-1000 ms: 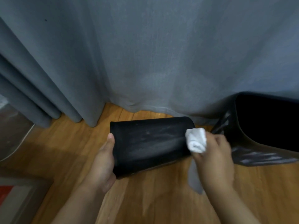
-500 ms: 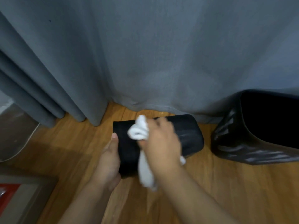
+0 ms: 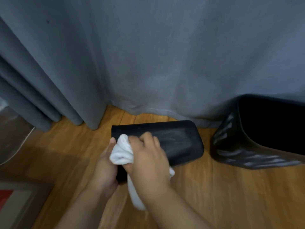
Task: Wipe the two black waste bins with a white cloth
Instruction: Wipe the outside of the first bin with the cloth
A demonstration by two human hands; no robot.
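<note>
A small black waste bin point(image 3: 178, 142) lies on its side on the wooden floor, its dusty flat face turned up. My left hand point(image 3: 105, 166) grips its left end. My right hand point(image 3: 148, 159) holds a bunched white cloth point(image 3: 123, 152) pressed on the bin's left part, next to my left thumb; a tail of the cloth hangs down under my wrist. A second, larger black waste bin point(image 3: 244, 151) with a ribbed shiny side stands at the right, its dark opening facing up and toward me.
A grey curtain point(image 3: 148, 63) hangs behind both bins and touches the wooden floor point(image 3: 231, 195). A glossy brown piece of furniture point(image 3: 11, 133) stands at the left edge. A grey and red mat point(image 3: 14, 200) lies at the bottom left.
My right hand has swept the cloth from the bin's right end across to its left end, next to my left hand. The left hand has kept its grip.
</note>
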